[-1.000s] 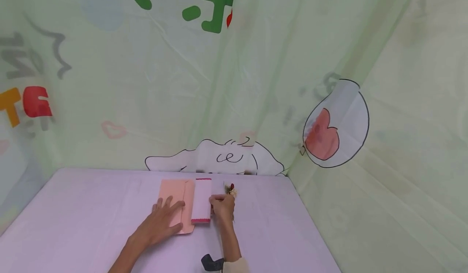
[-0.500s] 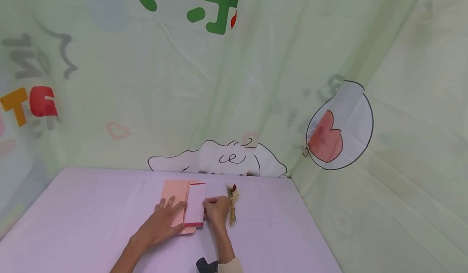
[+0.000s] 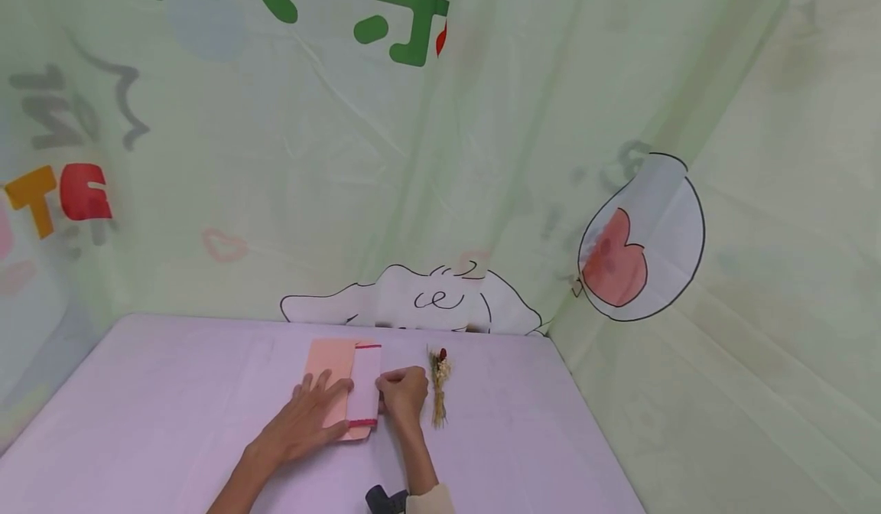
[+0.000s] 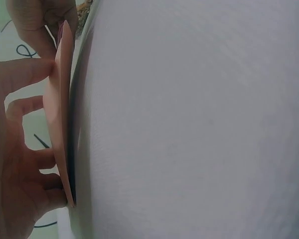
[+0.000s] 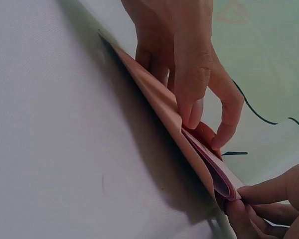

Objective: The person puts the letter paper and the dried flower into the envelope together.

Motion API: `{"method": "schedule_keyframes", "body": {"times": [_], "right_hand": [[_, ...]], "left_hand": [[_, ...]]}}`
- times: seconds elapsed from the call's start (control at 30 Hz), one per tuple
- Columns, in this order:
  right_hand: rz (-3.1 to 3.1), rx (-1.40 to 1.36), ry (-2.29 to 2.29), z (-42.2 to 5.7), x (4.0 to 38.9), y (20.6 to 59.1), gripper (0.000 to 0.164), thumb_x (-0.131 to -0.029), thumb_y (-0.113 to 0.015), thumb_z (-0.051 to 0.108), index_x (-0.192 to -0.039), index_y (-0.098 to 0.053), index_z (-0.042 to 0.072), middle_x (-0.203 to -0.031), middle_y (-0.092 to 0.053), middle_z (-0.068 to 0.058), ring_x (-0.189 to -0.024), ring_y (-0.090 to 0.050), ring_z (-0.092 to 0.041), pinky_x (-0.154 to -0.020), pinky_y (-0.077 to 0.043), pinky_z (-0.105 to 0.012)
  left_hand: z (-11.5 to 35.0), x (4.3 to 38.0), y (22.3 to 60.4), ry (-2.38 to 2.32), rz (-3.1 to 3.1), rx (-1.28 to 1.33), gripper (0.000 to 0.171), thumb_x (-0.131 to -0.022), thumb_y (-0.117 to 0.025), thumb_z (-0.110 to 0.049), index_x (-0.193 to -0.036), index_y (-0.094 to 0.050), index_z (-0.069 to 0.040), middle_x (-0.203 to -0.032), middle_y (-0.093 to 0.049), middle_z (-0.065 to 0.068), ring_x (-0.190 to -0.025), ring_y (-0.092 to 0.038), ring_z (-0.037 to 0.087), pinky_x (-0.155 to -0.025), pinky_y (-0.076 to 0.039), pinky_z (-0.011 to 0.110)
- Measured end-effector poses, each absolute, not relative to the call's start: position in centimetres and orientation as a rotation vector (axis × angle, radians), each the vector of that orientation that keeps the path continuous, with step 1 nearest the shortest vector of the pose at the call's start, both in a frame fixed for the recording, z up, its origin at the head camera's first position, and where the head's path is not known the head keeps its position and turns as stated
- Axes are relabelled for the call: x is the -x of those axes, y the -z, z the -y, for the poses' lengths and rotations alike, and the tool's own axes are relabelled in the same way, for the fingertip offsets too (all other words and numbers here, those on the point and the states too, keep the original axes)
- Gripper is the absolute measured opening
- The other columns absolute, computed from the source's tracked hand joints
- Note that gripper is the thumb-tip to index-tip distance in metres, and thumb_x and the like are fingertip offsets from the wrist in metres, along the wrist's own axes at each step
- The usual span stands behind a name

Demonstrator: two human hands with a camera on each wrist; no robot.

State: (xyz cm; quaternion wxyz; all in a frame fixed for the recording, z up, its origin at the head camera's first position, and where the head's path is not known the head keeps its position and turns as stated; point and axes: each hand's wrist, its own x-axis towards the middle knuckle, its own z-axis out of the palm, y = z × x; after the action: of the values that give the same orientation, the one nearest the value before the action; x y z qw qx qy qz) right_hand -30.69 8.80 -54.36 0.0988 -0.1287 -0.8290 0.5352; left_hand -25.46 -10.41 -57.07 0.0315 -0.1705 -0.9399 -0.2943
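On the table lies a pink envelope [image 3: 326, 355], with my left hand [image 3: 303, 416] resting on it, fingers spread. In the right wrist view, the left thumb and a finger touch the envelope [image 5: 152, 92] beside its open side. A folded white card [image 3: 364, 385] with dark pink edges sits partly inside that opening. My right hand [image 3: 404, 393] pinches the card's outer edge between thumb and fingers. The right wrist view shows the card [image 5: 224, 169] curved in several layers within the envelope's mouth. How deep its inner edge reaches is hidden.
A small bunch of dried flowers [image 3: 439, 392] with a dark red bloom lies just right of the right hand. The lilac tabletop [image 3: 523, 437] ends at a printed pale green curtain [image 3: 330, 193] behind and on the right.
My right hand has moved left, sliding the card from beside the envelope into its opening. The left hand stays on the envelope. The dried flowers have come into fuller view.
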Motion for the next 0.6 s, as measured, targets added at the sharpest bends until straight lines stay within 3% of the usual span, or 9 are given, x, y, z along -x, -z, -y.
{"method": "schedule_keyframes", "body": {"times": [0.23, 0.6], "right_hand": [[2.454, 0.356, -1.6, -8.1, 30.6, 54.5, 0.004, -0.092, -0.083, 0.001, -0.088, -0.082, 0.0, -0.075, -0.074, -0.009, -0.056, -0.066, -0.012, -0.048, -0.051, -0.019], [2.45, 0.278, -1.576, -7.3, 31.0, 55.3, 0.005, -0.086, -0.084, -0.006, -0.083, -0.083, -0.003, -0.067, -0.074, -0.008, -0.049, -0.064, -0.009, -0.045, -0.054, -0.023]], "left_hand": [[10.6, 25.4, 57.0, 0.934, 2.893, 0.525, 0.072, -0.097, -0.068, -0.057, -0.157, -0.055, -0.02, -0.17, -0.042, 0.032, -0.155, -0.031, 0.069, -0.124, -0.026, 0.083], [10.6, 25.5, 57.0, 0.983, 2.918, 0.51, 0.073, -0.096, -0.07, -0.055, -0.158, -0.054, -0.02, -0.171, -0.039, 0.031, -0.157, -0.028, 0.068, -0.126, -0.023, 0.082]]}}
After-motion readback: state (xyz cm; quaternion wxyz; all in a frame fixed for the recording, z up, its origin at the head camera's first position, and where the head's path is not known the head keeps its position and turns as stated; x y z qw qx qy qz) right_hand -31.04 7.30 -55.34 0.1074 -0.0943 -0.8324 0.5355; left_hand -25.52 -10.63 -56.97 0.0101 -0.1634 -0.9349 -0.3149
